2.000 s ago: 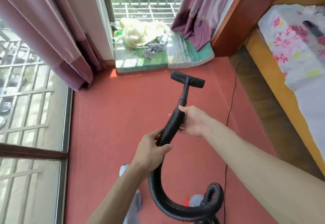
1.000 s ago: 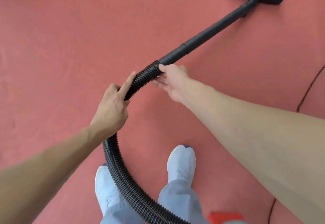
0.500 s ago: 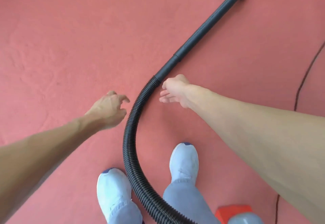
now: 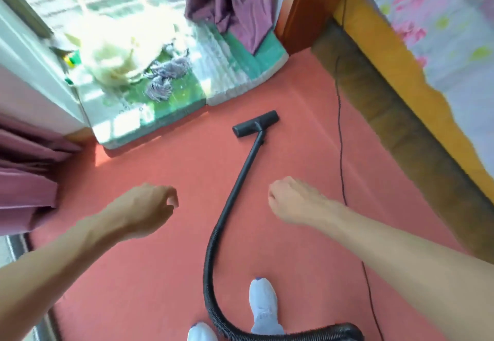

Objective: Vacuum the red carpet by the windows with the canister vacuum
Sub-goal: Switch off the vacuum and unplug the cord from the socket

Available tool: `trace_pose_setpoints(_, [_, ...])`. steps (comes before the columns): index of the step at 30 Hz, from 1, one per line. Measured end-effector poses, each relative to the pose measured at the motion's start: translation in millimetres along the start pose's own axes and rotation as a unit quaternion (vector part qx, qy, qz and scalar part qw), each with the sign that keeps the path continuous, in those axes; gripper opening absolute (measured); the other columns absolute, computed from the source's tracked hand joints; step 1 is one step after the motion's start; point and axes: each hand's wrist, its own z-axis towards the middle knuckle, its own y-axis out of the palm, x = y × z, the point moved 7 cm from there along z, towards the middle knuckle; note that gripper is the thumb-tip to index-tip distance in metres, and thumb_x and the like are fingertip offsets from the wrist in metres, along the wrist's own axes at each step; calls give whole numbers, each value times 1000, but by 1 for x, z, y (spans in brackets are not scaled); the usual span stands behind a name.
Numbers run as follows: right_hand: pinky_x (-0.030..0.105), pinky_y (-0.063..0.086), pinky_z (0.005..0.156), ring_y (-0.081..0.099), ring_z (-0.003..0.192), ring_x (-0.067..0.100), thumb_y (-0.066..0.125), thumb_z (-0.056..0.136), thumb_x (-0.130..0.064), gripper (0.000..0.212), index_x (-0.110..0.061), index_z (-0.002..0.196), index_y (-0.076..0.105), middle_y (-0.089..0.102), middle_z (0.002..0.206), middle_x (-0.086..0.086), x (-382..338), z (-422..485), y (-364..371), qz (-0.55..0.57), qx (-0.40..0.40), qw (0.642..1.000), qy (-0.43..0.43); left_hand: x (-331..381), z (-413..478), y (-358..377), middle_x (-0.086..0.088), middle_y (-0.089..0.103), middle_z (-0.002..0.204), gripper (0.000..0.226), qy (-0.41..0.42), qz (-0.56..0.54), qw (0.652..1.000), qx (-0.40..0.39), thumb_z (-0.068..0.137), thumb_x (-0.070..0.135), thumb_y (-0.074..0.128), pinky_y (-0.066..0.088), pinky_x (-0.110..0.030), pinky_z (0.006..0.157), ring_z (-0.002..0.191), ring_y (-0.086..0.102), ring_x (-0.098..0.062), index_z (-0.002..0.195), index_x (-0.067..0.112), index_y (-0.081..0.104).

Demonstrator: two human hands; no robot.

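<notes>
The vacuum's black wand [image 4: 247, 165] lies flat on the red carpet [image 4: 171, 161], its floor nozzle [image 4: 255, 124] pointing toward the windows. The ribbed black hose [image 4: 212, 265] curves back from the wand between my feet and runs off the bottom edge; the canister is out of view. My left hand [image 4: 148, 211] hangs above the carpet left of the wand, fingers loosely curled, holding nothing. My right hand [image 4: 294, 200] hovers right of the wand, also loosely curled and empty. Neither hand touches the vacuum.
A thin black power cord [image 4: 340, 137] runs along the carpet's right side. Green mats [image 4: 165, 97] with a pale cloth bundle [image 4: 120, 54] and a mop head [image 4: 164, 78] lie by the window. Purple curtains [image 4: 26, 175] hang left; a bed frame [image 4: 401, 73] stands right.
Both hands have let go of the hose and pulled apart and upward. The wand and hose now lie on the carpet. My view has lifted from my feet toward the windows.
</notes>
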Motion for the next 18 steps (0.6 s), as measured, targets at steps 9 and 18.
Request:
trace_pose_setpoints(9, [42,55,74,64,87,33,39,93,-24,30,-10,90,65,68,94,10,61,-256,-199,123,203,968,82,175,-177,-213,2,70,97,24,192,79,972,112,100,39,46,51,-34,78,92,65,-23,101,26,66])
trace_pose_setpoints(18, [41,55,71,65,81,26,38,95,-17,31,-4,85,65,70,87,8,72,-499,-181,144,290,933,158,334,-346,-235,3,67,93,19,391,144,903,100,98,35,51,48,-32,78,85,60,-17,91,23,64])
